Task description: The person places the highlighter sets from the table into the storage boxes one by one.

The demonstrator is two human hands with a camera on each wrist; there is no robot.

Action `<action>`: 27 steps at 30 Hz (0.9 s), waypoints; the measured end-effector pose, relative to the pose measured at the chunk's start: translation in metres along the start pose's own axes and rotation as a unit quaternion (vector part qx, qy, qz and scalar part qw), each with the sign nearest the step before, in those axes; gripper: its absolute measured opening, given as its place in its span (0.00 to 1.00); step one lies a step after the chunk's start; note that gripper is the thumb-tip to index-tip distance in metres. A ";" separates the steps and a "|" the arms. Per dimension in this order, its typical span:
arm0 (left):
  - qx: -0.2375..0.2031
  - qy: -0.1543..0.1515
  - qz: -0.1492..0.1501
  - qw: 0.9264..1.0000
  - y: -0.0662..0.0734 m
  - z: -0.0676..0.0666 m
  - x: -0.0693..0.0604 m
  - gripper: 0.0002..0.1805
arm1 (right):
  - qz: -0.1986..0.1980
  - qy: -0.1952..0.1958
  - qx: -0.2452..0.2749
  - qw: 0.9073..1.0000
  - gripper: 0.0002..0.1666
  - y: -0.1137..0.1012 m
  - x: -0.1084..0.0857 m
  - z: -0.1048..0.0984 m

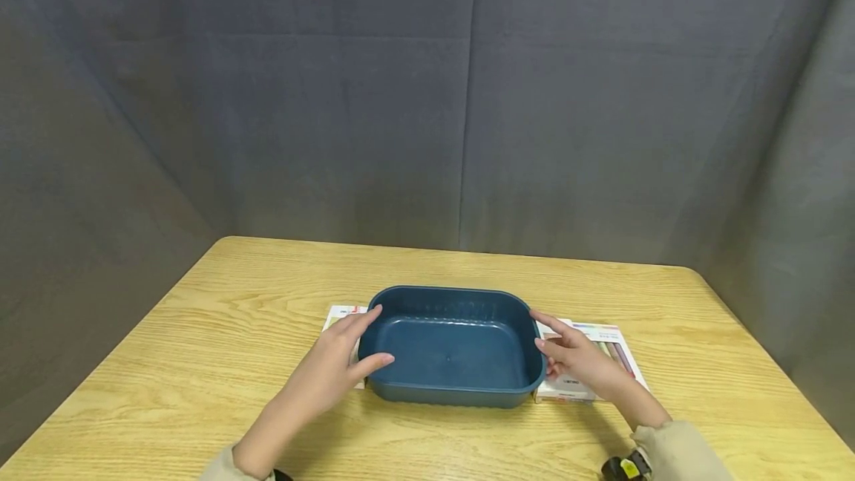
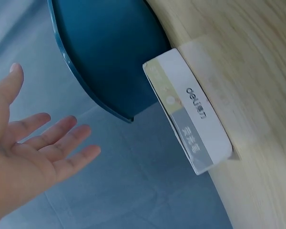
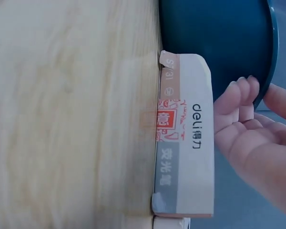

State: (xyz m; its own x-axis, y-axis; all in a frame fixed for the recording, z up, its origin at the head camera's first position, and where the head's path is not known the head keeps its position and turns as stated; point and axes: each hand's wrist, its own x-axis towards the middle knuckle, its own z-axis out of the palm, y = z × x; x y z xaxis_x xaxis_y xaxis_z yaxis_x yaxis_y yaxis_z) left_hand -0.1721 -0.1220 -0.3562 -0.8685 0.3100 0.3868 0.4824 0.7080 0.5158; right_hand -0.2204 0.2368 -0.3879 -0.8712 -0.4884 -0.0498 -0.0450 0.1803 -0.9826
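Note:
A dark blue plastic tub (image 1: 454,396) with rounded corners stands on the wooden table, nothing inside it. Over its left end is my left hand (image 1: 334,358), fingers spread and thumb above the inside; the left wrist view shows those fingers (image 2: 69,143) apart from the wall. At the other end my right hand (image 1: 581,358) holds the rim, thumb at the edge and some fingers curled against the outer wall. White Deli highlighter boxes flank the tub: one on the left (image 2: 195,109), partly hidden, and one beside my right hand (image 3: 195,138).
Another box (image 1: 624,351) with a clear window onto coloured pens lies further right, close to my right forearm. The wooden table (image 1: 227,347) reaches back to a grey cloth curtain (image 1: 334,132), which also hangs along both sides.

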 end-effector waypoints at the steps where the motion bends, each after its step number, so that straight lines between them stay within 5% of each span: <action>1: -0.001 0.001 -0.001 1.000 -0.001 -0.001 -0.001 0.35 | 0.002 -0.004 0.010 1.000 0.37 0.000 0.000 0.000; 11: -0.015 -0.002 -0.005 1.000 -0.015 -0.007 -0.007 0.33 | 0.024 -0.032 0.085 0.996 0.40 0.002 0.002 -0.004; 27: -0.008 0.000 -0.023 1.000 -0.032 -0.018 -0.012 0.31 | 0.043 -0.041 0.089 0.994 0.39 -0.003 0.003 -0.004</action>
State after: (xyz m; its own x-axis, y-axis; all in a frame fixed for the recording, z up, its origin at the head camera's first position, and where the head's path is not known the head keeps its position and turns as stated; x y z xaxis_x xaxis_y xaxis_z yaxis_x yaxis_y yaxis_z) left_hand -0.1750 -0.1600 -0.3639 -0.8898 0.2778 0.3621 0.4438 0.7116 0.5447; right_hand -0.2250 0.2385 -0.3845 -0.8251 -0.5467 -0.1424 0.1221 0.0734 -0.9898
